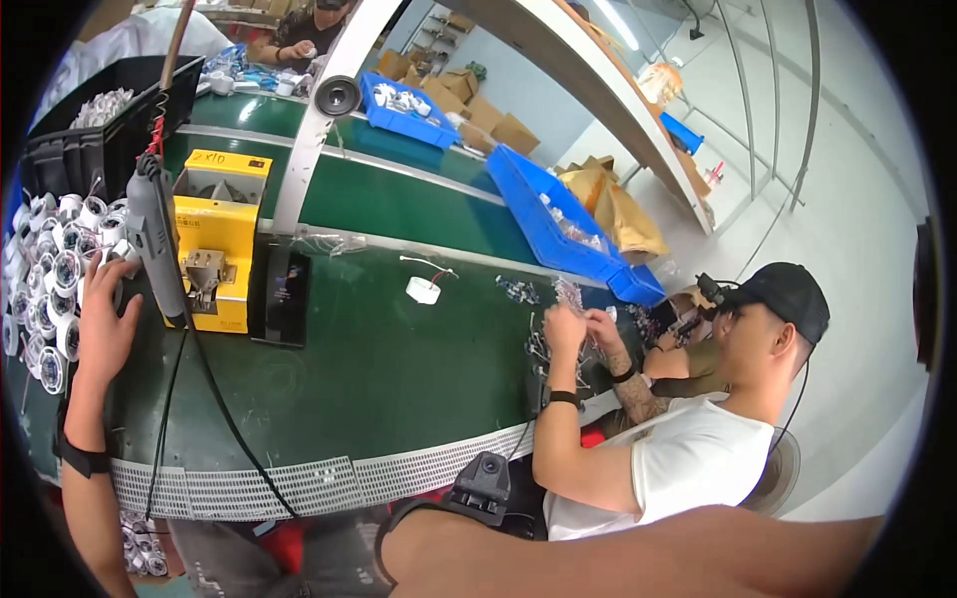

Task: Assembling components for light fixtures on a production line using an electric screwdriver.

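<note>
Fingers spread, my left hand (106,324) rests against a heap of white round housings (45,284) with dark and clear centres at the left end of the bench. Nothing shows in its grip, though the fingertips overlap the heap. Just right of it hangs a grey electric screwdriver (157,244) on a red coiled cord. Behind the screwdriver stands a yellow screw feeder (221,261) with a metal outlet. A lone white ring-shaped part (423,290) with thin wires lies mid-bench. My right forearm crosses the lower edge with a black strap; its hand is out of sight.
A black crate (105,149) stands behind the heap. Beside the feeder leans a dark flat screen (281,297). Blue trays (558,224) line the far side. At right, a person in a white shirt (688,448) handles small wired parts. Another person sits at the far left.
</note>
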`<state>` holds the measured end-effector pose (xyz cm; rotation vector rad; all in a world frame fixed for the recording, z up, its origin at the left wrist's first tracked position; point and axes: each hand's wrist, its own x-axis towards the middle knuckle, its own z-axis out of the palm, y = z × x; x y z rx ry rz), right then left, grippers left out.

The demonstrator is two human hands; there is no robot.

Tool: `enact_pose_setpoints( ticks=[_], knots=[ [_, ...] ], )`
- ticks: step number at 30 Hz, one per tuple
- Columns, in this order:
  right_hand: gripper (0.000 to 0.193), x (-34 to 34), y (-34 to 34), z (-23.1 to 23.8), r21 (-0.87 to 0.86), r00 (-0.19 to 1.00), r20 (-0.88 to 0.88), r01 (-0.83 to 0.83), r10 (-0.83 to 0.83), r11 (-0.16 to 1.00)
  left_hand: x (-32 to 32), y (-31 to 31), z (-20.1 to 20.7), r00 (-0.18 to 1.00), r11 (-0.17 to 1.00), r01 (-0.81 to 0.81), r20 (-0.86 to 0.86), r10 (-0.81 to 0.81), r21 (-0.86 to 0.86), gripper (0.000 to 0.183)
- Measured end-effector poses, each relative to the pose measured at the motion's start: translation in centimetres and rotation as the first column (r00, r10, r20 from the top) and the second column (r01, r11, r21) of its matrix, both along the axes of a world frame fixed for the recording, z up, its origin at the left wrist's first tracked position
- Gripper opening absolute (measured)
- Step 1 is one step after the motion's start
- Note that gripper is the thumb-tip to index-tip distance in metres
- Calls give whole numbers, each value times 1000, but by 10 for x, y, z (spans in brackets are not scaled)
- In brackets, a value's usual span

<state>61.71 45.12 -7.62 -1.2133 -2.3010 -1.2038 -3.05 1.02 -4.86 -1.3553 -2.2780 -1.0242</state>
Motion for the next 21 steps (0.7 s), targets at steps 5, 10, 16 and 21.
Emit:
enact_pose_setpoints(
  ticks=[5,10,16,21],
  knots=[
    [13,38,-8,16,170,968,20,242,-249,955,5,2,5,997,997,60,38,-62,47,37],
    [12,-172,-147,-13,-24,1000,21,-9,9,1000,-2,-3,-5,999,999,27,41,-26,-27,36],
    [13,-324,-381,31,-300,402,-800,-911,445,283,5,5,17,993,990,114,-25,-112,79,31],
    [35,-368,-376,154,69,-75,-996,-989,47,-130,10,-2,12,996,992,82,-37,-78,95,28]
  ],
)
